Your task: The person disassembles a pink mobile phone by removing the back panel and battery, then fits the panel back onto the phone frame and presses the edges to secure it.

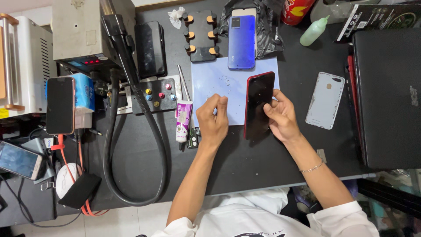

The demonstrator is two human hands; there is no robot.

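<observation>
1. Hands first, nearest the camera: the right hand (282,116) steadies a red-edged phone (258,104) that lies screen-up with its long axis running away from the person, tilted slightly right at the top. Thumb and fingers rest against the phone's right edge and lower face, loosely curled rather than clamped.
2. Just left of that phone, the left hand (213,120) hovers over a pale blue mat (219,79), thumb and forefinger pressed together as if pinching something tiny; what sits between them, if anything, is too small to tell. The phone lies to the right of those fingertips, near but apart, so the right hand is the closer one.
3. The phone's glass is dark and unlit, its frame red; its lower half overhangs the mat onto the black table (245,162).
4. Beside the left wrist lies a white and purple tube (183,120), with slim metal tweezers (183,83) above it.
5. Farther off, a blue phone (241,42) rests back-up at the mat's top edge, and a white phone case (325,100) lies well to the right.
6. At the far left stands a grey hot-air station (83,30) with its black hose (131,145) looping down.
</observation>
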